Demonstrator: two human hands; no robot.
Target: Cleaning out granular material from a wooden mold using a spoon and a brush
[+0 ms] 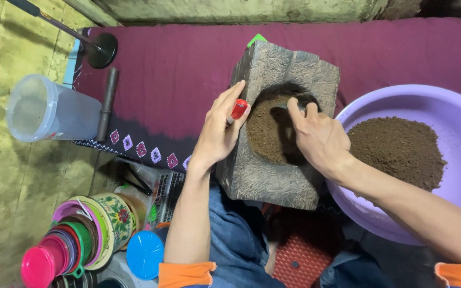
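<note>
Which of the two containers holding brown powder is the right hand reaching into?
The carved wooden block, not the purple basin. The right hand dips into its hollow; the basin sits untouched beside it.

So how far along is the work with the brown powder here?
Done: a heap of brown powder already lies in the purple basin. In hand: the right hand works a dark tool in the powder-filled hollow of the wooden block, while the left hand steadies its edge, a small red thing between the fingers. Left: the block's hollow still holds powder.
</note>
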